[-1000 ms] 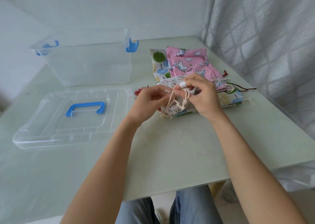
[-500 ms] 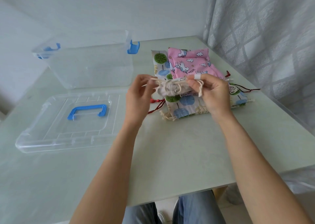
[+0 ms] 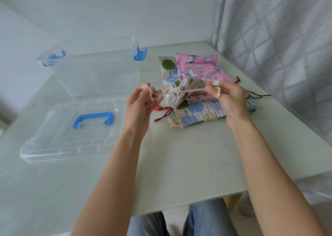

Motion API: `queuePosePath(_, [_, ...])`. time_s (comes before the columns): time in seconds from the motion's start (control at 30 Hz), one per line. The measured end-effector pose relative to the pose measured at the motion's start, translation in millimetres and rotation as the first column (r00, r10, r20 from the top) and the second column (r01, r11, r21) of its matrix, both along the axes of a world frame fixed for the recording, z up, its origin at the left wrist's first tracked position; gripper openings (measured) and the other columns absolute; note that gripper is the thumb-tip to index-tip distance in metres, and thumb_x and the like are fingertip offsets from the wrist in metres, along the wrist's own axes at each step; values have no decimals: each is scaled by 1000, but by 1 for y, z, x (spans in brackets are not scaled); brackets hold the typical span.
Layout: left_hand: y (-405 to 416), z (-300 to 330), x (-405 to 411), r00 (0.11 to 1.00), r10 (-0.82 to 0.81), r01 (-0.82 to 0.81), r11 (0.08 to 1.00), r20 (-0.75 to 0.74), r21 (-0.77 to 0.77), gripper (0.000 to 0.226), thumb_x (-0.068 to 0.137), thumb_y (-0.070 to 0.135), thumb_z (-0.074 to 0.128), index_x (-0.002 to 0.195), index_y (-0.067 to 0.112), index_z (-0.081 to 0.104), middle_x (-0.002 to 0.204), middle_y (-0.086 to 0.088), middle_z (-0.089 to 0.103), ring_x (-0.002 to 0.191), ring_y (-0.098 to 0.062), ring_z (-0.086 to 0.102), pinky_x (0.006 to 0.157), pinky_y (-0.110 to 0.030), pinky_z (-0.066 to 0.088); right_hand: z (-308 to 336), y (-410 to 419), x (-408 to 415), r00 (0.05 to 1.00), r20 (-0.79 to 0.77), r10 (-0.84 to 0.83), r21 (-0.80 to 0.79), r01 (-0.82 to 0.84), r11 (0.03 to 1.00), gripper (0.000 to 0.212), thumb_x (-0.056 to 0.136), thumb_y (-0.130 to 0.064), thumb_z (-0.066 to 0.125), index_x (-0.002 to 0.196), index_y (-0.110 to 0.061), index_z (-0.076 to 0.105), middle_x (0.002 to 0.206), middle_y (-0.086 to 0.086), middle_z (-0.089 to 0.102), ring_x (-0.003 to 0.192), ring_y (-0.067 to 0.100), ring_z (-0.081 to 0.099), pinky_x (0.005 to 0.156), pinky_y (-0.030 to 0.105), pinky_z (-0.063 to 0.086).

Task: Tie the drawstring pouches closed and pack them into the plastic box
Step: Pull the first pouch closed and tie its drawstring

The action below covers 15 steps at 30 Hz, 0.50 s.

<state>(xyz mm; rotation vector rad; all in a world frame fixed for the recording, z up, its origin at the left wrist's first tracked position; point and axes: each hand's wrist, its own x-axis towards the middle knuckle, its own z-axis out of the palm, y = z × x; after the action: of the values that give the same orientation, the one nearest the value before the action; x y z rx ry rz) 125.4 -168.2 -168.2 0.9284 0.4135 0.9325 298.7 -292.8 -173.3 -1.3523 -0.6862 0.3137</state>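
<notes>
A small beige printed pouch [image 3: 189,86] hangs in the air between my hands, its mouth gathered shut. My left hand [image 3: 142,102] pinches one end of its cream drawstring [image 3: 166,92], my right hand [image 3: 228,99] pinches the other, and the cord is stretched tight across the gathered mouth. Behind and below lies a stack of flat pouches: a pink unicorn one [image 3: 201,67] on top, a tree-print one [image 3: 195,113] under it. The clear plastic box [image 3: 97,77] with blue latches stands open at the back left.
The clear box lid [image 3: 53,146] with a blue handle [image 3: 93,120] lies flat at the front left. Red cords [image 3: 164,114] and dark cords [image 3: 258,95] trail from the stack. A grey curtain [image 3: 278,38] hangs along the right table edge.
My hands have lifted the beige pouch off the stack and moved apart sideways, pulling the drawstring taut and gathering the pouch's mouth shut.
</notes>
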Motion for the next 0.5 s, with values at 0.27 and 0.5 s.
queuePosePath(0.27, [-8,4,3,984,-169,162,981,-62,-112,25,91,-1,31,85,7,53,65,-2,52,64,-13,61,62,-20,54,0,-47,2,800,331,501,-584,-244,774,61,77,18,51,120,-25,56,122,-11,57,114,-5,49,96,10,37])
queuePosePath(0.5, [-18,10,-10,949,-173,212,969,-264,126,6,85,9,56,82,7,60,71,-1,58,73,-15,62,78,-25,56,-6,-25,-43,876,362,320,-536,-85,840,19,85,-27,66,101,-17,62,89,-9,69,72,-9,56,66,8,41])
